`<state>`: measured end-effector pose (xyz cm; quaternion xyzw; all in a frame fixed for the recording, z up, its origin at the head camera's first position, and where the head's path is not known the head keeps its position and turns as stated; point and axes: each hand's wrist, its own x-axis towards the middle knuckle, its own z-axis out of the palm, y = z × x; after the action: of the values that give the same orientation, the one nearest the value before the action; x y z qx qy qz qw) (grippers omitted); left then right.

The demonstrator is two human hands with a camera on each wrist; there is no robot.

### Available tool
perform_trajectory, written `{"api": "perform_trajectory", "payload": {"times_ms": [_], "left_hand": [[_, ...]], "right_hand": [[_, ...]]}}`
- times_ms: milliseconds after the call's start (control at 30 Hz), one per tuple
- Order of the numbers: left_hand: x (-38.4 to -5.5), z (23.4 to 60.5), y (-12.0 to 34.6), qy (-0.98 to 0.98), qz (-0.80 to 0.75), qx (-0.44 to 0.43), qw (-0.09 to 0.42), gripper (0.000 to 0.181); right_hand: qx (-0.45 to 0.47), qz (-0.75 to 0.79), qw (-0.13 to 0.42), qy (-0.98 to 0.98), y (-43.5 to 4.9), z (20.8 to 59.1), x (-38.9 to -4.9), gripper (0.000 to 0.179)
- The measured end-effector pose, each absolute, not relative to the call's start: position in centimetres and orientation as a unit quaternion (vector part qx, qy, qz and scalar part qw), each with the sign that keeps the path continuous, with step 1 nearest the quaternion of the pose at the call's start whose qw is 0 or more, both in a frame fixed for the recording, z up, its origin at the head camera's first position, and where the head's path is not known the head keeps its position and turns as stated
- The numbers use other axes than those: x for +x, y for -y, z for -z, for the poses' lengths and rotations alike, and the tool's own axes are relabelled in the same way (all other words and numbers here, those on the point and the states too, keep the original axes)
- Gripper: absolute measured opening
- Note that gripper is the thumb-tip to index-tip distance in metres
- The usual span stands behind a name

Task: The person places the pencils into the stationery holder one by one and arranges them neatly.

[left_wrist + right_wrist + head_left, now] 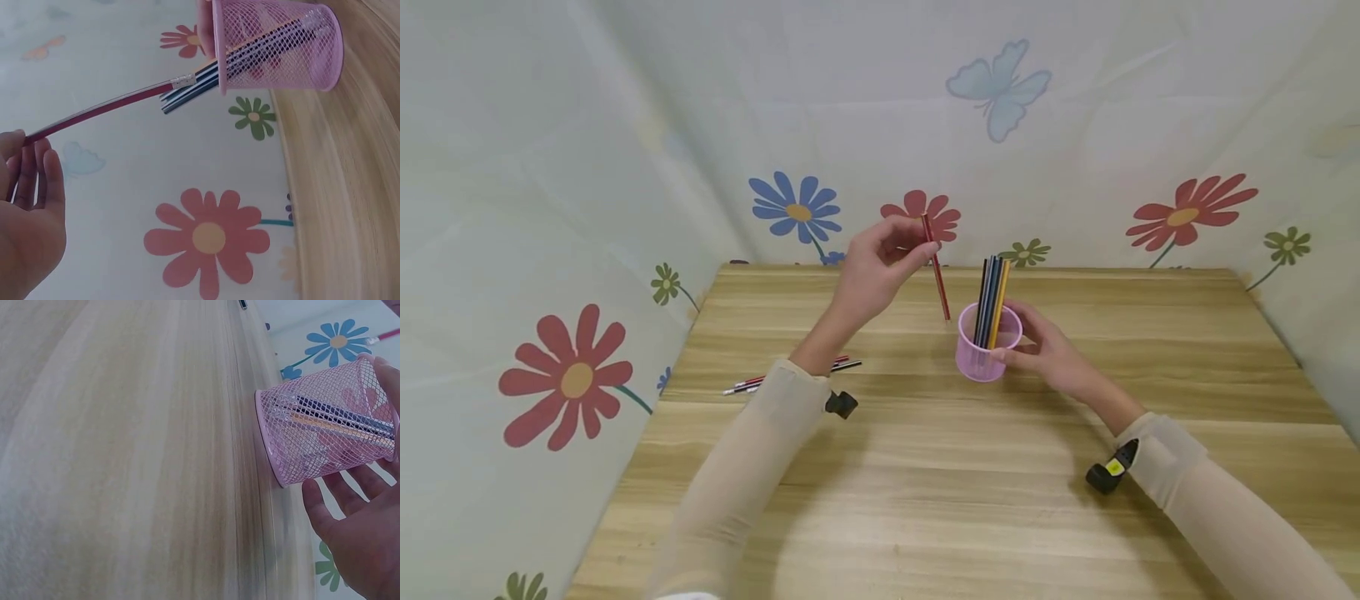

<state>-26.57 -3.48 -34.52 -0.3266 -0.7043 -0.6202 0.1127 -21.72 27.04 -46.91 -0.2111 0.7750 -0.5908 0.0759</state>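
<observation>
My left hand [874,271] pinches a red pencil [937,279] between thumb and fingers, high above the table. The pencil slants down, its eraser end [182,81] close to the mouth of a pink mesh pencil cup [970,364]. My right hand [1051,354] grips this cup at its right side, thumb near the rim and fingers round the back. Several dark pencils [985,292] and a yellow pencil [1001,302] stand inside, their eraser ends at the bottom, showing through the mesh [325,453] in the right wrist view.
Loose pencils [743,386], red and black, lie on the wooden table [895,483] left of the cup, partly hidden by my left forearm. A pale curtain [850,100] printed with flowers and a butterfly hangs behind the table and along its sides.
</observation>
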Motion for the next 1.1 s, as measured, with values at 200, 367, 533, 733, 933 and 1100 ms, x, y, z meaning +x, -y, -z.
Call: {"api": "perform_trajectory", "payload": {"times_ms": [200, 367, 533, 733, 933, 1100], "left_hand": [[-27.5, 34.8, 2.2, 0.690, 0.647, -0.307, 0.102, 0.024], [-28.0, 35.1, 1.0, 0.686, 0.657, -0.296, 0.102, 0.024], [-28.1, 36.0, -0.3, 0.688, 0.660, -0.289, 0.086, 0.025], [-28.0, 37.5, -1.6, 0.701, 0.651, -0.284, 0.063, 0.023], [-28.0, 38.5, -2.0, 0.707, 0.651, -0.271, 0.048, 0.021], [-28.2, 38.7, -1.9, 0.711, 0.642, -0.281, 0.048, 0.021]], "right_hand": [[-0.209, 0.588, 0.077, -0.778, -27.0, 46.9, -21.8, 0.080], [-0.211, 0.595, 0.074, -0.772, -26.9, 46.8, -22.1, 0.080], [-0.213, 0.595, 0.077, -0.772, -26.9, 46.8, -21.9, 0.081], [-0.204, 0.595, 0.077, -0.774, -26.9, 46.8, -21.5, 0.080], [-0.208, 0.597, 0.077, -0.771, -26.8, 47.1, -21.6, 0.078], [-0.210, 0.602, 0.068, -0.767, -26.7, 47.1, -21.9, 0.077]]}}
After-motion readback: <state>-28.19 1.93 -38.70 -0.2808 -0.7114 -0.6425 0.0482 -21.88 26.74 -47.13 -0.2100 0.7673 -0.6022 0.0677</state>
